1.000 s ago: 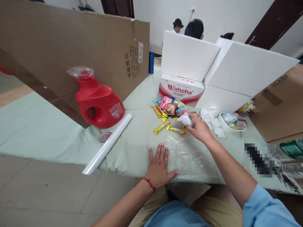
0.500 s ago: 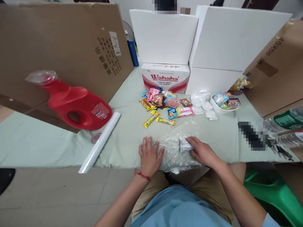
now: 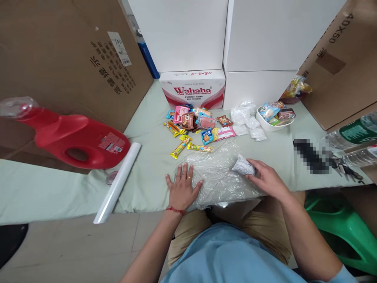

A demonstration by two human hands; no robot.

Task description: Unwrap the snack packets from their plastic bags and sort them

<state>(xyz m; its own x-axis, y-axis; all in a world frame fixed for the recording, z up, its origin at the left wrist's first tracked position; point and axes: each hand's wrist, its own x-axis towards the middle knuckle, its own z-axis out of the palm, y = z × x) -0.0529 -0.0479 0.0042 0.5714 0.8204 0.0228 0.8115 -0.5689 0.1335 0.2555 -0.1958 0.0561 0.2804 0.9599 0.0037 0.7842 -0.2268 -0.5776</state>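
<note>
Head view: right grip (image 3: 269,179) pinches one packet (image 3: 243,166), left grip (image 3: 182,192) spread by one plastic sheet (image 3: 219,182).

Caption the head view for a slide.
Left hand spread at the edge of clear plastic film, right hand holding a small pale packet, wrapped snacks beyond.

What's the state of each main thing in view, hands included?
Left hand: flat, palm down
Right hand: gripping small packet
Plastic sheet: spread, wrinkled
White roll: rolled up
Red jug: clear cover over top
White bowl: holding wrapped snacks
Snack pile: wrapped
Wahaha box: upright
</note>
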